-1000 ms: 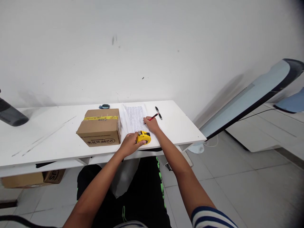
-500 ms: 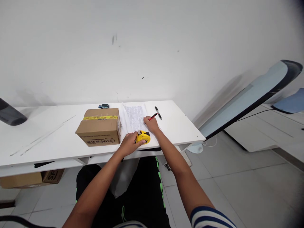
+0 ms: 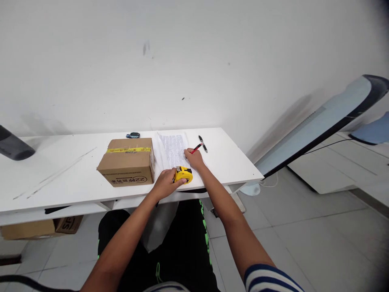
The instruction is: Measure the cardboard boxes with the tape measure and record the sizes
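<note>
My left hand is closed around a yellow tape measure with black parts, just above the near edge of the white desk. In my right hand is a red and black pen, its lower end over a sheet of paper covered with writing. The pen's tip is too small to make out. A taped cardboard box sits left of the paper, close to my left hand. Beyond my right hand lies a second pen, black and silver.
A small dark blue object lies behind the box. At the far left is a dark grey cylindrical thing. Another cardboard box is under the desk. A tall pale board with a black edge leans at the right.
Almost nothing differs. Both hands keep their holds on the tape measure and pen, and the view has shifted very slightly.
</note>
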Demonstrator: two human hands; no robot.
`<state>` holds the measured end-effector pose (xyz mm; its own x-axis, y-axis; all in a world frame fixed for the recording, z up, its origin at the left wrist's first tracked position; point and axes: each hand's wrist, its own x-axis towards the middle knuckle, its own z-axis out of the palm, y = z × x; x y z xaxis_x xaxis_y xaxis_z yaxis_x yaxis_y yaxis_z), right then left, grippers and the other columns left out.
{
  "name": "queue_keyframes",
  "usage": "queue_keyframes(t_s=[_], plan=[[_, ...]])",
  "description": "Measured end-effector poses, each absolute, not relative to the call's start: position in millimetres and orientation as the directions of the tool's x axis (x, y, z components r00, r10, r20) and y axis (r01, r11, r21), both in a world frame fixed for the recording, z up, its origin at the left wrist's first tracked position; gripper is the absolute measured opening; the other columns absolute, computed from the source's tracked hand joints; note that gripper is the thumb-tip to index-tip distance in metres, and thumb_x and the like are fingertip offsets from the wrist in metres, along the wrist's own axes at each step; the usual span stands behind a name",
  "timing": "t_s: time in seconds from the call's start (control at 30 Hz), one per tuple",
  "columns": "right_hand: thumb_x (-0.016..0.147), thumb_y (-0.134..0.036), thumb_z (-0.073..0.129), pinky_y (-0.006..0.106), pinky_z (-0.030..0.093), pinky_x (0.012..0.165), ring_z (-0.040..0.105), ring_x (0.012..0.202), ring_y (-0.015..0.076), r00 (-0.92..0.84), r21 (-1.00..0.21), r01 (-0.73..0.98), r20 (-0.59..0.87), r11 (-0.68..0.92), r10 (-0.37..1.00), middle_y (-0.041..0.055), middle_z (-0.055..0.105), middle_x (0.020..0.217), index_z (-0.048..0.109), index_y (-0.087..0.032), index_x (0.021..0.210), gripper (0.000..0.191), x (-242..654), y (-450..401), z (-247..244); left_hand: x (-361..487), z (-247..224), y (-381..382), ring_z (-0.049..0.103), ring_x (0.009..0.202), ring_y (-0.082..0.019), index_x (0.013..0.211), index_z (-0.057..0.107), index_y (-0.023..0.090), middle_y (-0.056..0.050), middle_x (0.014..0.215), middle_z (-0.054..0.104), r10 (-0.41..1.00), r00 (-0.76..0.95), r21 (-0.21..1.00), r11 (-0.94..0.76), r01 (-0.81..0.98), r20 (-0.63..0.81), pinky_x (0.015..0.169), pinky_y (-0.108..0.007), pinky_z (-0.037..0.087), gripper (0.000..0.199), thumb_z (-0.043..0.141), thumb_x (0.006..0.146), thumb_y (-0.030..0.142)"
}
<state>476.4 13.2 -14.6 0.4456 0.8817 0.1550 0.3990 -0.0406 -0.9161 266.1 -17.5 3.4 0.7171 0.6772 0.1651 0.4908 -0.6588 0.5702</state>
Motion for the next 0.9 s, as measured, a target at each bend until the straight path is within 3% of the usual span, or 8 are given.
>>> queue_keyframes(t_s=[0.2,0.3,0.43,0.57,0.63,0.73,0.8,0.9], plan=[[0.087,-0.058,0.043,0.03,0.042,0.072,0.056,0.073,0.0186,0.465,-0.827,0.561,0.35,0.035,0.813,0.0021,0.063,0.072,0.056,-0.022,0.068,0.043,474,4,-18,264,3,-25,0.061,0.096,-0.029,0.097,0.059,0.021,-0.007,0.092,0.067,0.691,0.695,0.586,-0.653,0.48,0.201,0.082,-0.037,0.046,0.042,0.053,0.086,0.061],[0.088,-0.051,0.045,0.035,0.045,0.087,0.06,0.095,0.0235,0.343,-0.727,0.667,0.494,0.163,0.799,0.0095,0.067,0.103,0.063,-0.02,0.098,0.037,478,5,-28,262,1,-33,0.063,0.093,-0.027,0.097,0.061,0.021,-0.007,0.093,0.068,0.676,0.697,0.593,-0.67,0.446,0.239,0.086,-0.038,0.046,0.042,0.057,0.084,0.06],[0.084,-0.041,0.046,0.043,0.045,0.091,0.06,0.103,0.0284,0.398,-0.734,0.679,0.349,-0.017,0.848,0.014,0.064,0.114,0.045,-0.015,0.14,0.062,479,16,-35,259,-6,-40,0.055,0.124,-0.031,0.114,0.06,0.019,-0.016,0.126,0.063,0.646,0.685,0.528,-0.731,0.431,0.336,0.102,-0.043,0.042,0.048,0.061,0.084,0.057],[0.086,-0.049,0.039,0.045,0.044,0.093,0.059,0.106,0.0293,0.475,-0.742,0.67,0.431,0.003,0.767,0.0171,0.063,0.118,0.055,-0.013,0.13,0.059,463,3,-15,249,-8,-53,0.045,0.137,-0.029,0.133,0.054,0.021,-0.017,0.141,0.055,0.553,0.69,0.44,-0.822,0.361,0.467,0.113,-0.044,0.033,0.062,0.067,0.082,0.054],[0.087,-0.059,0.04,0.044,0.045,0.089,0.061,0.096,0.0267,0.501,-0.815,0.569,0.447,0.106,0.741,0.0164,0.066,0.108,0.061,-0.012,0.118,0.06,447,-17,4,240,-1,-62,0.044,0.138,-0.028,0.136,0.051,0.022,-0.015,0.14,0.056,0.539,0.614,0.43,-0.839,0.333,0.577,0.115,-0.046,0.03,0.066,0.066,0.082,0.057],[0.085,-0.075,0.036,0.041,0.05,0.079,0.063,0.078,0.0221,0.316,-0.935,0.15,0.355,0.323,0.88,0.009,0.067,0.088,0.061,-0.017,0.114,0.07,408,-58,32,224,22,-75,0.035,0.144,-0.027,0.138,0.047,0.023,-0.013,0.136,0.061,0.532,0.375,0.428,-0.842,0.327,0.759,0.116,-0.048,0.028,0.064,0.057,0.086,0.06],[0.078,-0.087,0.033,0.042,0.05,0.084,0.066,0.09,0.0247,0.14,-0.904,-0.131,0.389,0.406,0.91,0.0083,0.068,0.096,0.059,-0.023,0.118,0.08,373,-84,47,213,45,-80,0.027,0.148,-0.027,0.139,0.044,0.024,-0.013,0.137,0.06,0.522,0.221,0.428,-0.829,0.36,0.824,0.117,-0.05,0.026,0.061,0.051,0.09,0.059],[0.067,-0.088,0.051,0.041,0.052,0.087,0.063,0.109,0.0269,0.032,-0.848,-0.339,0.423,0.408,0.905,0.0081,0.066,0.115,0.054,-0.029,0.123,0.082,319,-103,69,196,84,-84,0.011,0.152,-0.027,0.141,0.041,0.023,-0.012,0.15,0.047,0.548,0.173,0.424,-0.779,0.462,0.819,0.119,-0.053,0.019,0.055,0.048,0.094,0.051]])
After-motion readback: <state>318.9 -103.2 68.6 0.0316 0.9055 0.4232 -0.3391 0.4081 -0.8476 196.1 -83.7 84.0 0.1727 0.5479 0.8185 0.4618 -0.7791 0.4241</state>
